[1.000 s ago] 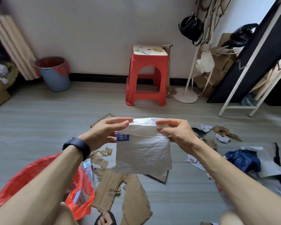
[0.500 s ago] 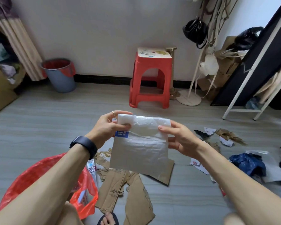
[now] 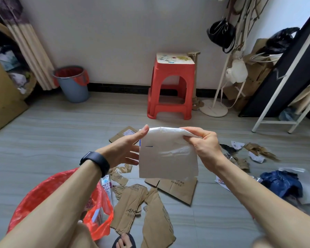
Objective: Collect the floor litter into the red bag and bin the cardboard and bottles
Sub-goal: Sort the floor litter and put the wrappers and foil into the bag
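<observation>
Mid-frame, the right hand pinches the top of the white mailer, the left hand spread against its side, seemingly folding it; next it needs dropping into the red bag, lower left

The right hand pinches the upper right corner of a white plastic mailer, which hangs in front of the person above the floor. The left hand is beside the mailer's left edge with its fingers straight (thumb tip at the upper left corner). The red bag lies open at lower left, partly hidden by the left forearm. Torn cardboard pieces lie flat on the floor just beside the bag. A grey bin stands against the far wall.
</observation>
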Available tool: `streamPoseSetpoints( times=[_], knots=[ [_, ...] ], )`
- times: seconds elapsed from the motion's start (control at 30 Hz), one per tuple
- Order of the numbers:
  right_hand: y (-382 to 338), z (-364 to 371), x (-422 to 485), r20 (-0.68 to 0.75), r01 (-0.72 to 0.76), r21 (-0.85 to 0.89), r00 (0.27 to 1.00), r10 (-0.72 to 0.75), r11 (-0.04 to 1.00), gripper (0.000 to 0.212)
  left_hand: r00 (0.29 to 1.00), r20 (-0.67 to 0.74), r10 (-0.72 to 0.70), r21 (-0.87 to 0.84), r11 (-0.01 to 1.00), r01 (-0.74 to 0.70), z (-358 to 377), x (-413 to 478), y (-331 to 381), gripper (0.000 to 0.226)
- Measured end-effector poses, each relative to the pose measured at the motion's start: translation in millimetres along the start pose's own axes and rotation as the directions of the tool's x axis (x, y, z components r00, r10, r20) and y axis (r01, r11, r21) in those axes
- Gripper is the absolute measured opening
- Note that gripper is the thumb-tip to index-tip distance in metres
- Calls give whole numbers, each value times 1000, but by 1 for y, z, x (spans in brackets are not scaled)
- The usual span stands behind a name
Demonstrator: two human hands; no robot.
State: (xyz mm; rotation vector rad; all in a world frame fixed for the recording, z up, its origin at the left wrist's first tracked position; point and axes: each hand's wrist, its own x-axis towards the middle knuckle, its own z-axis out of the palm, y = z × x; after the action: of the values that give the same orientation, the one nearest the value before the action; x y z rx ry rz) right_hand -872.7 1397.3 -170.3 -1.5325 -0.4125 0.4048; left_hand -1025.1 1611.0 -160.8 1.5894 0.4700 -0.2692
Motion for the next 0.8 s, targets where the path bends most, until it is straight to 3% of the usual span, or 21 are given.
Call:
streamPoseSetpoints(
  times=[0.17, 0.33, 0.53, 0.73, 0.8],
  knots=[
    [6, 5, 0, 32, 42, -36, 999, -41, 998, 35, 999, -50, -2, -71, 997, -2, -4, -1, 5, 47],
    [1, -4, 0, 288, -234, 153, 940, 183, 960, 34, 981, -183, 60, -89, 993, -78, -7, 2, 5, 43],
    [-3, -8, -6, 370, -382, 0, 858, 355, 924, 37, 962, -232, 146, -94, 981, -172, -9, -1, 4, 47],
    [-4, 2, -5, 247, -303, 292, 940, 235, 907, 39, 981, -184, 60, -162, 983, -90, -8, -1, -1, 51],
    [-6, 2, -3, 184, -270, 325, 958, 220, 906, 38, 996, -88, -2, -136, 991, -10, -7, -3, -5, 53]
  ],
)
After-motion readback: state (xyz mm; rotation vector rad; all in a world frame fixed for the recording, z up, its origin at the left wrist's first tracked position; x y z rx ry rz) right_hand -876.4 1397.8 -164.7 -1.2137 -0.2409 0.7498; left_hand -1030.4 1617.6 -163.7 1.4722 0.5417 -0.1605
